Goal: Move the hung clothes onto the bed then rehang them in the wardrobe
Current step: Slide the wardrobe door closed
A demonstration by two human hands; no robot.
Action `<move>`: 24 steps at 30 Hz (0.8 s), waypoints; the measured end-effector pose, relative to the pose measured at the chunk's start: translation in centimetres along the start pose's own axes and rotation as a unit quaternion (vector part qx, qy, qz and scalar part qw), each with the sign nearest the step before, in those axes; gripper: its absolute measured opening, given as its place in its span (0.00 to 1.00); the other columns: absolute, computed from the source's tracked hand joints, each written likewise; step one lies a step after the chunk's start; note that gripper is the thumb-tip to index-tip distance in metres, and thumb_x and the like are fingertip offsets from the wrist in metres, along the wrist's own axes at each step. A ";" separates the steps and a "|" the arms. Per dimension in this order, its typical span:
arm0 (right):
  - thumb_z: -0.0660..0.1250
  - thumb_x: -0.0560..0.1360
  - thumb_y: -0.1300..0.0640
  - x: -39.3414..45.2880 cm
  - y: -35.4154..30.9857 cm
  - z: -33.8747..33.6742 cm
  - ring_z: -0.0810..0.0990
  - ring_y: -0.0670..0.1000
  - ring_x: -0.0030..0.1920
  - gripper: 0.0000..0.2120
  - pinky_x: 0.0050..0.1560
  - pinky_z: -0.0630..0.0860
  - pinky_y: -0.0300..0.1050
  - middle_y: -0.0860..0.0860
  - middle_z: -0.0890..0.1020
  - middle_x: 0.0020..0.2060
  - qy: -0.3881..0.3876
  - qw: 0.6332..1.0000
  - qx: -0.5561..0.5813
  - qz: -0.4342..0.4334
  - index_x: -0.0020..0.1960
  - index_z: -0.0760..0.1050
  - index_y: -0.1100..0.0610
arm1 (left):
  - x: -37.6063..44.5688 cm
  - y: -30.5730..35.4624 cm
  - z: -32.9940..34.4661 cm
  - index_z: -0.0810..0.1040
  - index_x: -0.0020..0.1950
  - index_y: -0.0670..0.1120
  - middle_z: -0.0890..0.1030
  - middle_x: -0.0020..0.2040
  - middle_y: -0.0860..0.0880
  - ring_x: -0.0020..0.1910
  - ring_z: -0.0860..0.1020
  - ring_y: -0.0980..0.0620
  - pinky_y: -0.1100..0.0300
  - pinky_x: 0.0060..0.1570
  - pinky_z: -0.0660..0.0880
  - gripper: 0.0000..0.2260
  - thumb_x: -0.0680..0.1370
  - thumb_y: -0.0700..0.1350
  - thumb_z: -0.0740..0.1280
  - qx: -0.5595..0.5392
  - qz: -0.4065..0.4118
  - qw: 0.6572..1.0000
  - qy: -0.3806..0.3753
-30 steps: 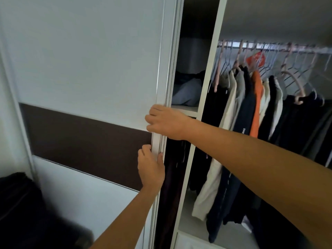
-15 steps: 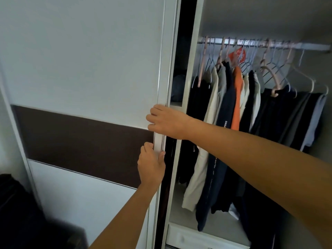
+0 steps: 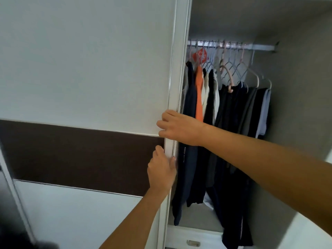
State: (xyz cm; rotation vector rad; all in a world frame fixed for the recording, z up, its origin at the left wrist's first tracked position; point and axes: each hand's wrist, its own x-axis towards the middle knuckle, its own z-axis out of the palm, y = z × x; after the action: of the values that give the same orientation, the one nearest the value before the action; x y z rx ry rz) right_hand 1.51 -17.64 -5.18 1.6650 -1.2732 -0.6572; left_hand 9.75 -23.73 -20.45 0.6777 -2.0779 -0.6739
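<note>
Both hands grip the vertical edge profile of the sliding wardrobe door (image 3: 107, 87). The right hand (image 3: 179, 129) curls its fingers around the profile from the opening side, at the top of the door's dark brown band (image 3: 80, 155). The left hand (image 3: 162, 172) grips the same profile just below, thumb on the opening side.

Compared with one second ago, the door has travelled left. The narrow shelf compartment with folded items, previously visible beside the door edge, is no longer in view, and the whole hanging bay is now exposed to its right wall.

The hung clothes (image 3: 224, 123) remain on the rail (image 3: 260, 48), crowded toward its left end: dark garments, one orange top (image 3: 199, 97) and several pale ones. Several empty hangers (image 3: 251, 72) sit among and to the right of them. A drawer handle (image 3: 193, 243) shows below the bay.

Judgement: access is cleared and no garment has been moved. The likely next step is to release the door and lift hangers off the rail; bunched hooks may snag.
</note>
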 end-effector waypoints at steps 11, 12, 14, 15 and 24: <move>0.74 0.65 0.66 -13.2 1.2 -0.3 0.74 0.56 0.46 0.15 0.57 0.72 0.51 0.53 0.76 0.45 -0.063 0.997 0.001 0.053 0.49 0.79 0.55 | -4.0 9.7 6.8 0.64 0.66 0.43 0.80 0.51 0.46 0.47 0.82 0.44 0.54 0.41 0.77 0.21 0.81 0.55 0.62 0.073 0.079 0.990 -0.089; 0.75 0.65 0.66 -14.4 1.3 -0.3 0.74 0.56 0.47 0.15 0.57 0.72 0.52 0.54 0.77 0.46 -0.074 0.996 0.001 0.058 0.50 0.79 0.55 | -4.4 10.6 7.5 0.63 0.67 0.44 0.80 0.51 0.46 0.47 0.83 0.44 0.54 0.42 0.77 0.21 0.81 0.55 0.62 0.078 0.087 0.989 -0.094; 0.76 0.64 0.65 -16.7 1.5 -0.3 0.74 0.56 0.47 0.16 0.56 0.72 0.51 0.54 0.77 0.47 -0.092 0.993 -0.002 0.071 0.50 0.79 0.55 | -5.0 12.4 8.7 0.61 0.70 0.43 0.80 0.52 0.47 0.48 0.83 0.45 0.55 0.42 0.77 0.23 0.81 0.55 0.61 0.087 0.102 0.985 -0.105; 0.77 0.64 0.64 -17.8 1.6 -0.3 0.74 0.56 0.47 0.17 0.55 0.72 0.51 0.54 0.77 0.46 -0.095 0.992 -0.002 0.078 0.50 0.79 0.55 | -5.3 13.2 9.3 0.61 0.71 0.43 0.80 0.52 0.47 0.48 0.83 0.46 0.55 0.42 0.77 0.24 0.82 0.55 0.61 0.089 0.107 0.984 -0.111; 0.78 0.67 0.62 -26.0 2.4 0.2 0.75 0.57 0.52 0.17 0.60 0.73 0.52 0.56 0.78 0.51 -0.153 0.984 -0.008 0.095 0.54 0.78 0.56 | -7.4 19.2 13.5 0.59 0.74 0.42 0.80 0.57 0.45 0.53 0.82 0.44 0.54 0.47 0.77 0.27 0.81 0.56 0.61 0.076 0.121 0.978 -0.155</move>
State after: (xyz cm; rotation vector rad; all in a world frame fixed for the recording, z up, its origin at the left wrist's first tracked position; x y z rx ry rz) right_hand -8.17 6.57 -6.01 1.4436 -1.6183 -0.8251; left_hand -1.94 -2.14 -18.58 0.4097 -2.4705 -0.5109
